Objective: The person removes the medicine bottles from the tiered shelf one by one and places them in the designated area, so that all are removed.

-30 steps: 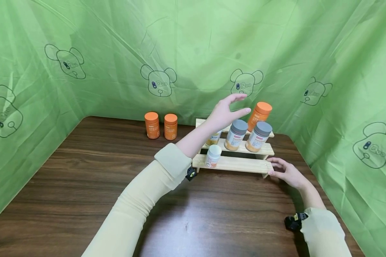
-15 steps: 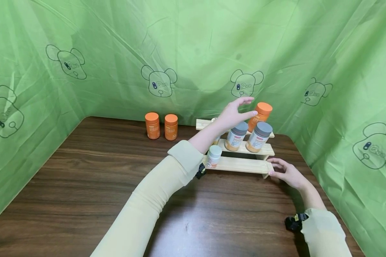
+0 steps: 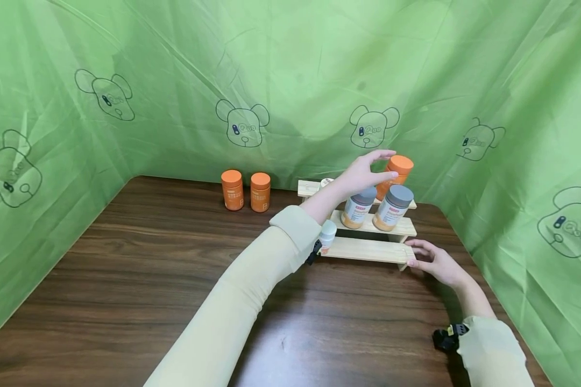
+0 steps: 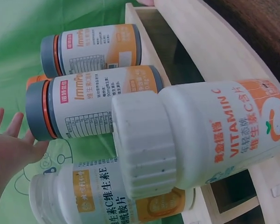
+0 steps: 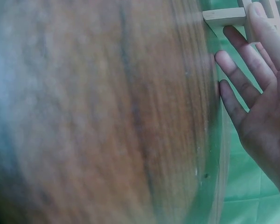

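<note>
My left hand (image 3: 360, 176) reaches over the stepped wooden stand (image 3: 368, 249), its thumb and fingers spread beside the orange bottle (image 3: 401, 165) on the top tier. In the left wrist view that hand's fingers hold nothing. Two grey-lidded bottles (image 3: 391, 209) stand on the middle tier beneath it. A small white vitamin C bottle (image 4: 200, 135) is on the lowest tier, partly hidden by my left wrist in the head view. Behind it is a white-capped bottle (image 4: 93, 193). My right hand (image 3: 437, 262) grips the stand's front right end between thumb and fingers.
Two orange bottles (image 3: 232, 191) stand on the dark wooden table (image 3: 150, 258) left of the stand, near its back edge. A green cloth (image 3: 290, 64) with bear outlines encloses the back and sides.
My left hand has moved right and slightly down, up to the orange bottle on the top tier, its fingers still apart. The right hand has stayed at the stand's end.
</note>
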The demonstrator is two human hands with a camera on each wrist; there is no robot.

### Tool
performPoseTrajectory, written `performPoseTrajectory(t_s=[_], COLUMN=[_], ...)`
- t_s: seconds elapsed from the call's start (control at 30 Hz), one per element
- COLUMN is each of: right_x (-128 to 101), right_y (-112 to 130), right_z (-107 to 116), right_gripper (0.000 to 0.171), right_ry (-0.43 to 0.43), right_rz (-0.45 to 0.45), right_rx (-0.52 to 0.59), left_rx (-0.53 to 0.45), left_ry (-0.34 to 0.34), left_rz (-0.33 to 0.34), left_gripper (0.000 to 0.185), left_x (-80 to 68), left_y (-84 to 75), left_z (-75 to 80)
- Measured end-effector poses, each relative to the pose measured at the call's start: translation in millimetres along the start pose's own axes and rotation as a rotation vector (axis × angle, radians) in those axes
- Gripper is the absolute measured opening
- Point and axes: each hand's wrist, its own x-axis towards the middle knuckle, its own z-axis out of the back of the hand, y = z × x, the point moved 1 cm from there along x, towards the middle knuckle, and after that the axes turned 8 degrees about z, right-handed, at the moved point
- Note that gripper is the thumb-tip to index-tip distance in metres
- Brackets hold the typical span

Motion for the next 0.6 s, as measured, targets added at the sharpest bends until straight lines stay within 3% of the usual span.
performPoseTrajectory(t_s=[0.3,0.6], right_x=[-0.4,0.5], right_y=[-0.3,-1.1], right_z=[1.0,2.0], right_gripper=[0.052,0.052], right_ry=[0.0,-0.003], right_rz=[-0.002,-0.01], right_rx=[-0.009,-0.029], left_rx=[0.074,0.095], left_ry=[0.042,0.036], left_rz=[0.003,0.035], left_gripper=[0.058,0.057], left_x=[11.4,23.6], left_y=[-1.2,-0.1], left_z=[-5.4,-5.1])
